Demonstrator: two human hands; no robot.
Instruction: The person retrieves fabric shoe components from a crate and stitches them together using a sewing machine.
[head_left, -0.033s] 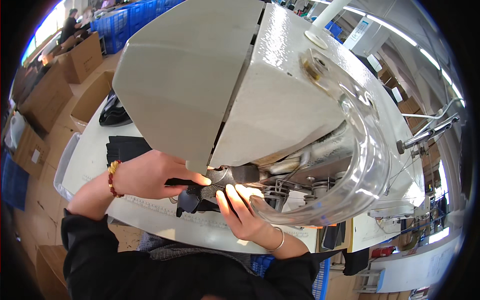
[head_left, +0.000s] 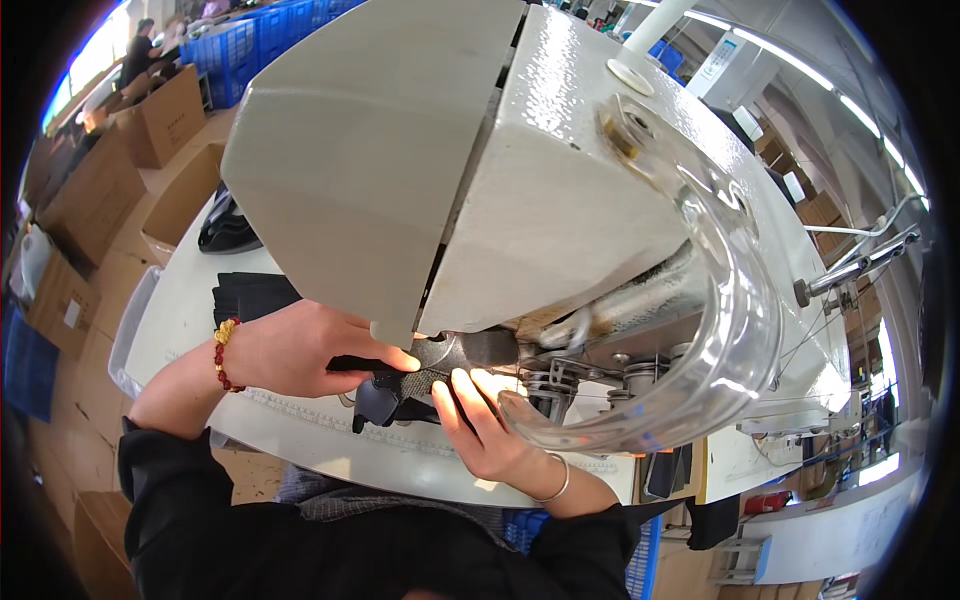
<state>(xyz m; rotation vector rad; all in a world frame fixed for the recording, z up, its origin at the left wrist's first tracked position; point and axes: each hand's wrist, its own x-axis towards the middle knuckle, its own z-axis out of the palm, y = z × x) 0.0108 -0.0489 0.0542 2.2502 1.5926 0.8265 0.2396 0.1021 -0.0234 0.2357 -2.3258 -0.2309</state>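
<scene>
A dark, textured fabric piece point(head_left: 417, 381) lies under the head of a cream sewing machine point(head_left: 350, 170). My left hand point(head_left: 300, 350) grips it from the left, its index finger stretched along the top and dark material showing between finger and thumb. From the near right, my right hand point(head_left: 485, 430) rests straight fingertips on the piece's edge, lit by a bright spot. A clear curved guard point(head_left: 735, 330) bows out just right of my right hand. The needle area is hidden behind the machine head.
Folded black pieces point(head_left: 250, 295) lie left of my left hand, with a shiny black object point(head_left: 228, 225) beyond. A ruler strip point(head_left: 330, 418) runs along the near edge of the white table point(head_left: 320, 445). Cardboard boxes point(head_left: 95, 200) and blue crates point(head_left: 220, 60) stand on the left.
Both hands keep their places on the fabric piece. The metal linkage under the machine head has shifted slightly, and my left forearm has moved a little to the left.
</scene>
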